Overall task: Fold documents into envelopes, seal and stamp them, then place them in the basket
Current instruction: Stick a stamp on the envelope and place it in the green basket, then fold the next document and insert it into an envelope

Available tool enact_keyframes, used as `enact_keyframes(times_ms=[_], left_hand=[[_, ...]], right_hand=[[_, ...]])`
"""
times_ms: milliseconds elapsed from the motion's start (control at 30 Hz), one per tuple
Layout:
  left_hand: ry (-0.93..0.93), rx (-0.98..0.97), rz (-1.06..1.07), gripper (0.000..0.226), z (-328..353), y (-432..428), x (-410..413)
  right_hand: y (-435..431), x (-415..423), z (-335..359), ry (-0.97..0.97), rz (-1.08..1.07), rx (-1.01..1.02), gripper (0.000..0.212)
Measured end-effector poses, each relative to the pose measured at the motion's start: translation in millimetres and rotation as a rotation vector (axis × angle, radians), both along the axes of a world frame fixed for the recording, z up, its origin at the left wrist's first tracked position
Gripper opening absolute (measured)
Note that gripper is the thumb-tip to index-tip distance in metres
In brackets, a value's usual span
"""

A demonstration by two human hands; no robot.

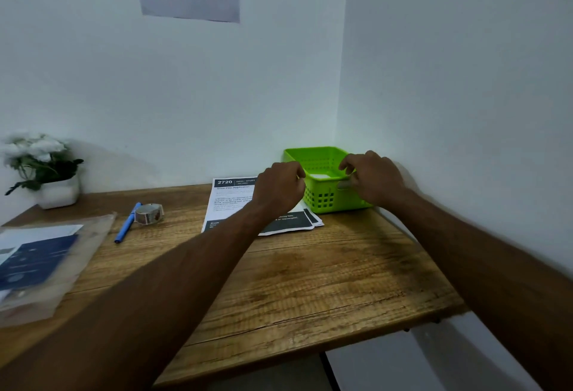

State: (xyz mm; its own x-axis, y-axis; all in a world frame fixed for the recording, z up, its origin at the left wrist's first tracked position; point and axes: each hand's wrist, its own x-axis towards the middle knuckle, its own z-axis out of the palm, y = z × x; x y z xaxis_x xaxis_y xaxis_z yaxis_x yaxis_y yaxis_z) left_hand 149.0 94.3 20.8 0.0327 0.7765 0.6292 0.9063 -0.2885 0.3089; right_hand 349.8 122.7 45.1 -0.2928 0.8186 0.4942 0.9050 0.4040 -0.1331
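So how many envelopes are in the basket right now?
1: a white envelope lies flat on the floor of the basket. More may lie beneath it or behind the right hand, which hides part of the inside.

The basket [325,197] stands at the table's [310,282] far corner, between the left hand [279,187] and right hand [372,180], with a sheet [319,176] in it. The documents [229,204] lie beneath the left hand. Further left lie a roll [149,213], a pen [127,223], a plastic sleeve [40,260], and a potted plant [59,192] behind them.
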Motion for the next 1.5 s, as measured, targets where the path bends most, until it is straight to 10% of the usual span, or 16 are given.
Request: enact_keyframes(times_ms=[433,867,1067,1233,1500], left_hand=[[0.057,-0.108,0.128,0.014,-20,-41,-90],[-0.033,-0.213,0.124,0.011,-46,-73,-172],[-0.250,-0.291,0.071,0.012,-45,-71,-174],[-0.296,-0.289,-0.010,0.014,-40,-77,-174],[-0.143,-0.375,-0.086,0.012,-36,-88,-171]], right_hand=[[-21,-97,-21,-0.031,0.261,0.255,0.023],[-34,-186,-56,-0.028,0.514,-0.048,0.015],[-35,-175,-59,-0.005,0.590,-0.140,0.043],[-36,-173,-57,0.045,0.630,-0.111,0.014],[-38,-168,-57,0.042,0.609,-0.134,0.022]])
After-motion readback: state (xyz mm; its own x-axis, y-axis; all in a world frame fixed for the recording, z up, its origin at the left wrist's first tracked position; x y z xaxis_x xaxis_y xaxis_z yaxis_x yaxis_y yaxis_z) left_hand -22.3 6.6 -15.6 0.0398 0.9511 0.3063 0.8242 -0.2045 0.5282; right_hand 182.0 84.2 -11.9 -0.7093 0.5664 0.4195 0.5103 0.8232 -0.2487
